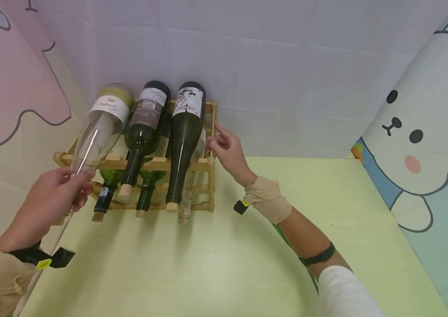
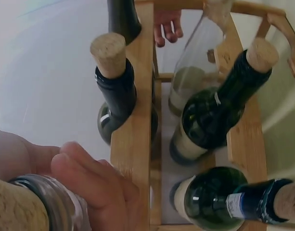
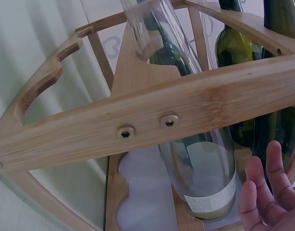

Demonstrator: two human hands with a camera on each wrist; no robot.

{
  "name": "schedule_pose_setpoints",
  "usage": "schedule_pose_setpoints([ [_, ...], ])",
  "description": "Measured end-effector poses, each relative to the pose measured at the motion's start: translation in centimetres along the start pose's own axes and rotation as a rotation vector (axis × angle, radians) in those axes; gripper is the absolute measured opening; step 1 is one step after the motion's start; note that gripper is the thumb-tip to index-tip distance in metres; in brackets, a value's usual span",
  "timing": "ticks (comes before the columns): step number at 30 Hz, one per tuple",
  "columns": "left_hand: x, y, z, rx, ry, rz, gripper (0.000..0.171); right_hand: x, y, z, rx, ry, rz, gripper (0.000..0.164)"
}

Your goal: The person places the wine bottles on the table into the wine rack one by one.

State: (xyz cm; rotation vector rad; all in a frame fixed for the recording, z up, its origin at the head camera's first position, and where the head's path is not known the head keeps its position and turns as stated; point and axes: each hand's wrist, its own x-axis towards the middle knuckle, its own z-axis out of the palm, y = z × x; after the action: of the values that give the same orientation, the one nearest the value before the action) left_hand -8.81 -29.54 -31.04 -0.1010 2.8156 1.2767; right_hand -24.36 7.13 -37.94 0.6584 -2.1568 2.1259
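Note:
My left hand (image 1: 51,200) grips the neck of a clear glass wine bottle (image 1: 109,108), which lies tilted at the left of the wooden wine rack's (image 1: 156,164) upper tier. Its cork (image 2: 17,207) shows close up in the left wrist view. Beside it on that tier lie a dark wine bottle with a brown label (image 1: 146,112) and another with a speckled white label (image 1: 187,105). My right hand (image 1: 229,154) is at the rack's right side, index finger extended to the end frame. In the right wrist view its fingers (image 3: 275,163) are loosely bent around nothing.
Below, the rack holds two green bottles (image 1: 109,178) (image 1: 150,180) and a clear bottle (image 3: 200,178), all corked. The rack stands on a pale yellow-green table (image 1: 208,268) against a white curtain (image 1: 287,88). Cartoon-printed cloth (image 1: 414,132) hangs at the right.

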Motion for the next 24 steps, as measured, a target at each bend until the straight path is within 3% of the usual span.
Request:
schedule_pose_setpoints([
  [4,0.3,0.3,0.2,0.057,0.042,-0.008,0.056,0.0,0.0,0.1,0.006,0.000,0.000,0.066],
  [13,0.9,0.1,0.3,-0.065,0.087,0.018,0.058,0.0,0.2,0.5,0.012,0.006,0.005,0.063],
  [19,1.1,0.5,0.0,-0.010,0.077,0.007,0.059,0.1,0.2,0.4,0.017,0.017,0.005,0.061],
  [24,1.6,0.8,-0.2,0.094,0.048,-0.009,0.072,0.0,0.3,0.3,0.014,0.029,-0.003,0.061],
])
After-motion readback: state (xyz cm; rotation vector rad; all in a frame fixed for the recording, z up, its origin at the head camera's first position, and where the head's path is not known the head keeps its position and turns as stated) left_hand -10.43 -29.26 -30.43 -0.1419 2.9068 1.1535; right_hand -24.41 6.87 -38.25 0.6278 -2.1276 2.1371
